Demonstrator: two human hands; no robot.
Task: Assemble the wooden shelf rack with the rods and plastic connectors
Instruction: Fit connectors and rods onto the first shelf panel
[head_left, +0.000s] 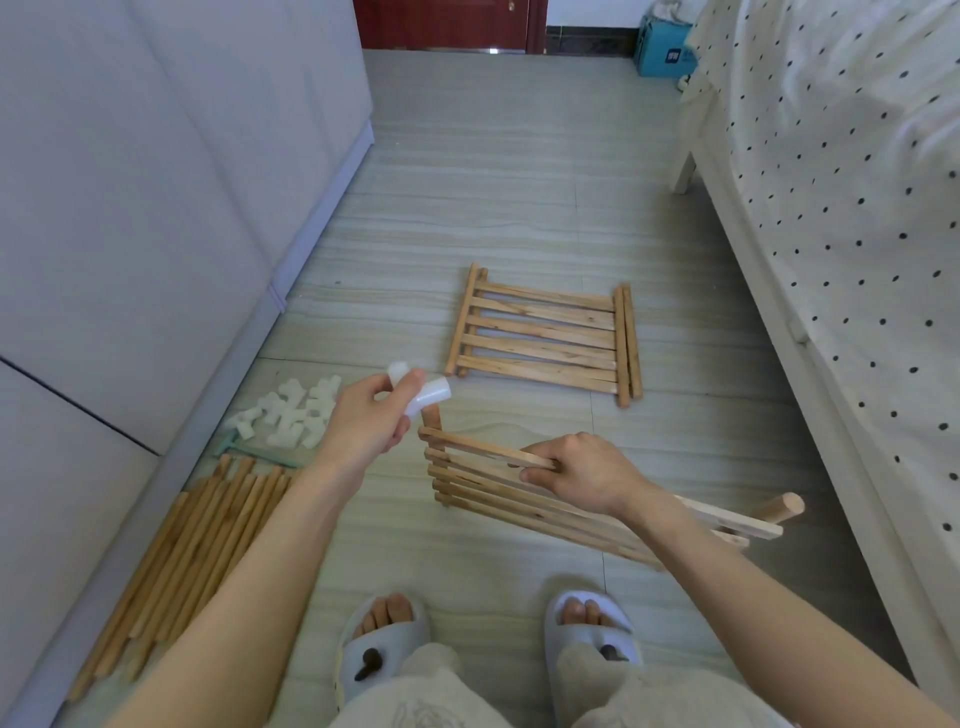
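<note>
From the head camera, looking down: the left hand (371, 418) pinches a white plastic connector (425, 393) between thumb and fingers, holding it just above the upright rod end (432, 418) at the corner of a slatted wooden shelf panel (483, 486). The right hand (582, 475) grips that panel, fingers curled round its top slat, and holds it tilted off the floor (519, 197). A second slatted panel (543, 335) lies flat on the tiles further out. By the grey sofa (156, 208) on the left sit a heap of spare connectors (291, 413) and, nearer, a bundle of wooden rods (192, 556). A polka-dot bedspread (841, 182) hangs on the right.
</note>
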